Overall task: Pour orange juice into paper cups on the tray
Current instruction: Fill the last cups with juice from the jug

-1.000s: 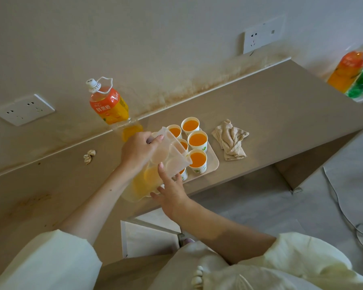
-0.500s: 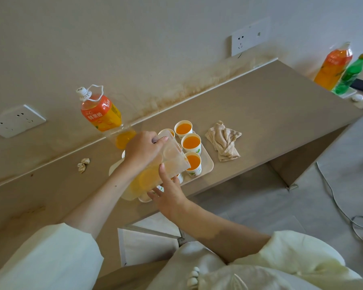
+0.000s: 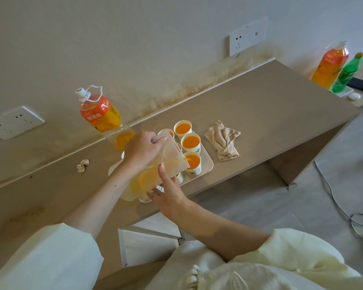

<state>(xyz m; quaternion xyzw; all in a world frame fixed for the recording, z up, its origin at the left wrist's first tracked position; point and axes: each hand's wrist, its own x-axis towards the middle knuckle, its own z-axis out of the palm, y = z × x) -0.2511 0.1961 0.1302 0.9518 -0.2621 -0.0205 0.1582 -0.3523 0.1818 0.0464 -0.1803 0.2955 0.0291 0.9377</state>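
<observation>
A clear plastic pitcher (image 3: pixel 153 174) of orange juice is tilted over the cream tray (image 3: pixel 208 165). My left hand (image 3: pixel 142 149) grips its handle and upper side. My right hand (image 3: pixel 169 191) steadies it from below, fingers against its wall. A thin stream of juice runs from its spout into the nearest right paper cup (image 3: pixel 193 165). Two more juice-filled cups (image 3: pixel 190 143) (image 3: pixel 183 128) stand behind it. Other cups are partly hidden behind the pitcher and my hands.
An orange juice bottle (image 3: pixel 101 118) stands at the wall behind the tray. A crumpled beige cloth (image 3: pixel 223 141) lies right of the tray, a small paper wad (image 3: pixel 83 165) to the left. Two bottles (image 3: pixel 331 65) stand far right. The table's front edge is near my right hand.
The pitcher has tipped further toward the near right cup and juice now runs into it. Both hands keep their hold.
</observation>
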